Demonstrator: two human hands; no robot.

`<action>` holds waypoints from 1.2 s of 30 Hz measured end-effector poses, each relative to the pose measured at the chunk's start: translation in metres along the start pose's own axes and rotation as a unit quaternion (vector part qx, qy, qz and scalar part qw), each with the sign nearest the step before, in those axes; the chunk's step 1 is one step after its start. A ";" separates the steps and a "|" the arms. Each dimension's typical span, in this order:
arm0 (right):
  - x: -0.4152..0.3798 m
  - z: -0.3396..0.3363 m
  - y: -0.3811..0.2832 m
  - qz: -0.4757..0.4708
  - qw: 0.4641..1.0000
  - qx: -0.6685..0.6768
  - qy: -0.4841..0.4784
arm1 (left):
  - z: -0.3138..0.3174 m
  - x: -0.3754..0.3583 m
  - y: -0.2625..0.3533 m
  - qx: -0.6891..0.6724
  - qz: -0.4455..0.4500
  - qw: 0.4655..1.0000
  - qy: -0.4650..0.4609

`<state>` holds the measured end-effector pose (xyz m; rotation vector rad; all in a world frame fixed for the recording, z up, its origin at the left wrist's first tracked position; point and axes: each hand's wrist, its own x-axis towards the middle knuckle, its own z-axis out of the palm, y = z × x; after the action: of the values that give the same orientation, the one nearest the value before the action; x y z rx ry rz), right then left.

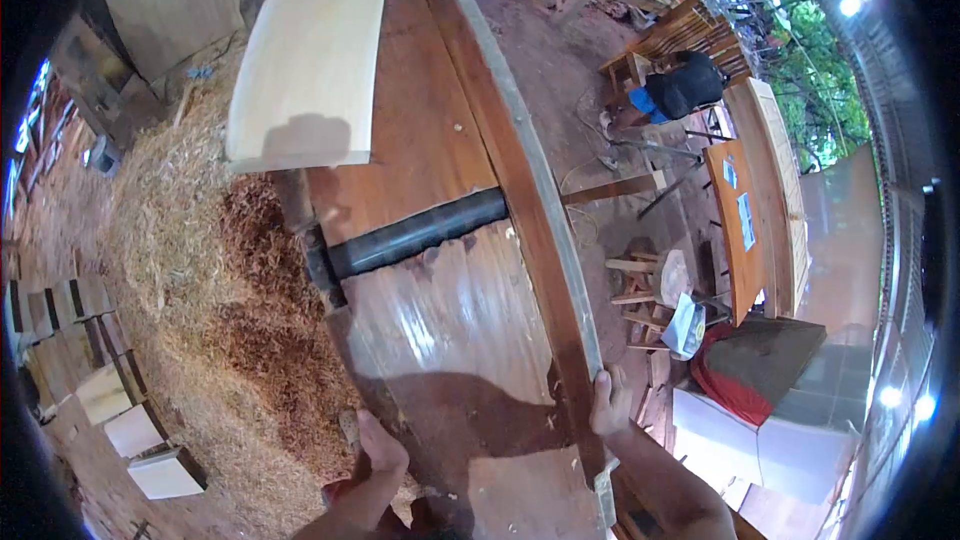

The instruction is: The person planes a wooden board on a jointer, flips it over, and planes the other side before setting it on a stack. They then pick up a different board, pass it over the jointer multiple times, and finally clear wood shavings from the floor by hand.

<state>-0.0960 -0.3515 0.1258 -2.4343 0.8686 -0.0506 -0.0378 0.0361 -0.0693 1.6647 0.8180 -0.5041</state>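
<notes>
A long wooden machine bed with a dark cylinder point(420, 232) across it runs up the view. Below the cylinder lies a shiny brown wooden surface point(450, 310). My left hand point(382, 445) is at the left edge of the bed, palm inward, its lower part hidden by the wrist. At the outer side of the long right-hand rail point(535, 230) is my right hand point(612, 405), its fingers upright against the rail. I see nothing held in either hand. A pale board point(315, 50) lies over the far end.
Wood shavings point(200, 270) are heaped on the left. Pale wood blocks point(165, 475) lie at lower left. At upper right a person point(685, 90) in dark clothing bends near slatted wood. A long orange-brown board point(735, 230) and a stool point(635, 275) stand on the right.
</notes>
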 end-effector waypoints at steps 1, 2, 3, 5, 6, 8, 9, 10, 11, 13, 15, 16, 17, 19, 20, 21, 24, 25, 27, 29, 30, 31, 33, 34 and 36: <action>0.003 0.000 0.002 -0.015 1.000 0.013 0.000 | 0.005 0.002 0.011 -0.075 -0.004 0.997 -0.031; 0.009 0.001 0.004 -0.013 1.000 0.017 -0.004 | 0.003 0.001 0.020 -0.148 -0.009 0.987 -0.062; 0.009 0.001 0.004 -0.006 1.000 0.019 -0.011 | 0.002 -0.004 0.025 -0.217 -0.021 0.971 -0.092; 0.001 -0.001 0.002 0.009 0.999 0.027 -0.022 | -0.003 0.008 -0.015 -0.117 -0.072 0.990 0.027; 0.004 -0.001 0.000 0.011 0.999 0.035 -0.024 | -0.014 0.009 -0.032 -0.062 -0.095 0.990 0.087; 0.009 -0.002 -0.001 0.020 0.998 0.043 -0.036 | -0.020 0.002 -0.017 -0.152 -0.085 0.985 -0.021; 0.009 -0.003 -0.001 0.029 0.998 0.043 -0.046 | -0.012 -0.009 0.006 -0.152 -0.102 0.983 -0.021; 0.006 -0.005 -0.002 0.042 0.997 0.043 -0.057 | -0.008 -0.014 0.025 -0.149 -0.120 0.981 -0.022; 0.008 -0.001 -0.014 0.046 0.997 0.049 -0.029 | -0.004 -0.011 0.035 -0.159 -0.119 0.980 -0.022; 0.001 -0.003 -0.012 0.074 0.996 0.038 -0.037 | -0.006 -0.018 0.042 -0.164 -0.133 0.977 -0.026; 0.005 -0.002 0.003 0.051 0.997 0.038 -0.048 | -0.002 -0.020 0.052 -0.163 -0.123 0.978 -0.028; 0.007 0.001 0.004 0.017 0.998 0.048 -0.027 | 0.003 -0.022 0.060 -0.159 -0.109 0.981 -0.028; 0.007 0.002 0.004 0.031 0.999 0.038 -0.021 | 0.005 -0.023 0.064 -0.155 -0.094 0.983 -0.030; 0.004 0.003 0.004 0.055 0.998 0.019 -0.007 | -0.001 -0.013 0.052 -0.105 -0.073 0.992 -0.024; 0.006 0.005 0.005 0.046 0.999 0.024 0.008 | -0.005 -0.005 0.042 -0.084 -0.059 0.995 -0.022; 0.006 0.007 0.005 0.039 0.999 0.028 0.023 | -0.007 -0.005 0.040 -0.040 -0.019 0.998 -0.036; 0.001 0.010 0.003 0.029 0.997 -0.007 0.075 | 0.019 -0.031 0.089 -0.071 0.006 0.996 -0.058; 0.000 0.010 0.001 0.026 0.995 -0.026 0.095 | 0.017 -0.026 0.085 -0.076 0.030 0.993 -0.086; -0.003 0.014 0.002 -0.006 0.987 -0.057 0.151 | 0.011 -0.014 0.075 -0.084 0.082 0.983 -0.144; -0.002 0.015 0.001 -0.102 0.958 -0.103 0.246 | 0.014 -0.028 0.096 -0.038 0.001 0.996 -0.079; -0.006 0.015 -0.004 -0.180 0.923 -0.136 0.310 | 0.018 -0.036 0.103 -0.013 -0.039 0.998 -0.047; -0.016 0.017 -0.030 -0.173 0.925 -0.091 0.326 | 0.022 -0.037 0.105 0.022 -0.033 0.999 0.010; -0.037 0.042 -0.077 -0.168 0.940 0.010 0.295 | 0.022 -0.018 0.090 0.074 0.044 0.995 0.048; -0.052 0.066 -0.090 -0.158 0.951 0.037 0.261 | 0.022 -0.007 0.083 0.094 0.084 0.991 0.052; -0.092 0.136 -0.090 -0.090 0.974 0.009 0.210 | 0.019 0.018 0.072 0.131 0.149 0.979 0.045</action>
<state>-0.0885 -0.1728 0.0692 -2.5196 0.8098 -0.6569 0.0296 0.0150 -0.0386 2.0270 0.5692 -0.3384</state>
